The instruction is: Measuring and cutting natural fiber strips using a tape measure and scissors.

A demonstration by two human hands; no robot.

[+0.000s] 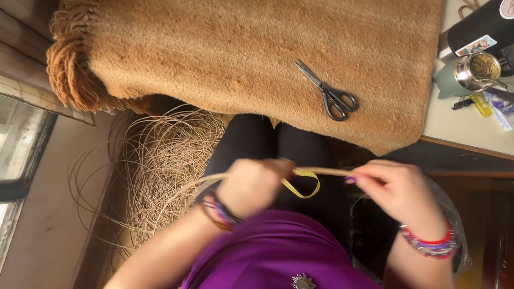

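We see brown shaggy rug (257,59) across far side, window (16,144) at left edge. Left of lap, loose coil of cane (160,171) on floor. Our left hand (251,187) fisted, fingers curled tight around cane strand (321,171) and yellow tape measure (302,187), tape looping just below. Scissors (329,93) lie on rug, far of hands, well apart. Our right hand (396,192) pinches strand's other end between thumb and fingertips. Far right: table (455,123) with black flask (482,27), metal cup (476,69).
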